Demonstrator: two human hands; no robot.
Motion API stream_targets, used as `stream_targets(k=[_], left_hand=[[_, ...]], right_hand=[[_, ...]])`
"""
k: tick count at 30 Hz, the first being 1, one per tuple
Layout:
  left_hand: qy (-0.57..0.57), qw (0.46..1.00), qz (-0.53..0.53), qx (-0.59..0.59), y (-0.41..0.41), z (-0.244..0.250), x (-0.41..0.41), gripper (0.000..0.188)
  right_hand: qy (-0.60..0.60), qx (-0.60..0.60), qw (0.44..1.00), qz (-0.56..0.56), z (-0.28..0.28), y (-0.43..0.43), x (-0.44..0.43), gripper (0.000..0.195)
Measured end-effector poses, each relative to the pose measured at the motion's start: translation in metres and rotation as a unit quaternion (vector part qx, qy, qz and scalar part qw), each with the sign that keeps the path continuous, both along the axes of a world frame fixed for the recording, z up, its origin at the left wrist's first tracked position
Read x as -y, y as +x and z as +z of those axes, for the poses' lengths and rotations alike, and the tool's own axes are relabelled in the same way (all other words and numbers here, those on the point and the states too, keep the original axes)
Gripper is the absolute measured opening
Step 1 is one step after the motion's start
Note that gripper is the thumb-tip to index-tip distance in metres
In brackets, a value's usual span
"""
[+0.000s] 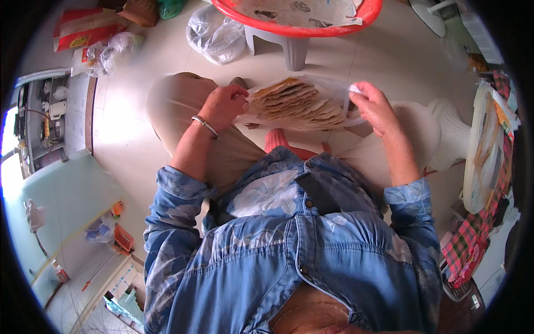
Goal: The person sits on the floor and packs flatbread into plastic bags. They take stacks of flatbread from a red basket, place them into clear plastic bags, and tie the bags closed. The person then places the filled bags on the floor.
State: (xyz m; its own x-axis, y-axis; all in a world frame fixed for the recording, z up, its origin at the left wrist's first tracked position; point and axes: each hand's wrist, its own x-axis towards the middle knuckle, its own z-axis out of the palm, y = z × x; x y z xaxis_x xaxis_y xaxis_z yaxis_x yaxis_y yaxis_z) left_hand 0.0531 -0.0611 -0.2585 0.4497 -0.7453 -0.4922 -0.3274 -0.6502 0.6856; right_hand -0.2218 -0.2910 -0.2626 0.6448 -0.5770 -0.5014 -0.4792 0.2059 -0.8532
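A clear plastic bag (333,89) hangs between my hands above my lap. Inside it is a layered stack of thin, brown, flat pieces (288,102) with uneven edges; what they are made of is not certain. My right hand (371,108) pinches the bag's gathered edge on the right between thumb and fingers. At the left end, the curled fingers of my left hand (227,104) hold the bag, their tips partly hidden. A metal bangle (205,126) circles my left wrist.
Ahead, a red basin (367,21) lined with newspaper (288,12) rests on a grey plastic stool (295,52). Left of it stands a bin lined with clear plastic (215,37). A white pedestal table (475,167) is close on my right, a pale blue cabinet (62,196) on my left.
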Motion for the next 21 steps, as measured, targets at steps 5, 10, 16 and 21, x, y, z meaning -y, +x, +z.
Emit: stream_targets(k=[5, 10, 16, 21], left_hand=[[0.012, 0.959, -0.190, 0.211, 0.013, 0.018, 0.005, 0.024], [0.155, 0.821, -0.394, 0.383, 0.005, 0.044, 0.001, 0.018], [0.040, 0.869, -0.332, 0.364, 0.001, 0.089, 0.006, 0.016], [-0.139, 0.952, -0.209, 0.176, -0.007, 0.156, -0.008, 0.010]], right_hand=[[0.031, 0.088, 0.994, -0.063, 0.044, -0.009, 0.005, 0.027], [0.046, 0.102, 0.990, -0.082, 0.066, -0.022, 0.004, 0.021], [0.014, 0.120, 0.990, -0.070, 0.090, -0.033, -0.012, 0.018], [-0.059, 0.149, 0.986, -0.041, 0.158, -0.038, -0.036, 0.017]])
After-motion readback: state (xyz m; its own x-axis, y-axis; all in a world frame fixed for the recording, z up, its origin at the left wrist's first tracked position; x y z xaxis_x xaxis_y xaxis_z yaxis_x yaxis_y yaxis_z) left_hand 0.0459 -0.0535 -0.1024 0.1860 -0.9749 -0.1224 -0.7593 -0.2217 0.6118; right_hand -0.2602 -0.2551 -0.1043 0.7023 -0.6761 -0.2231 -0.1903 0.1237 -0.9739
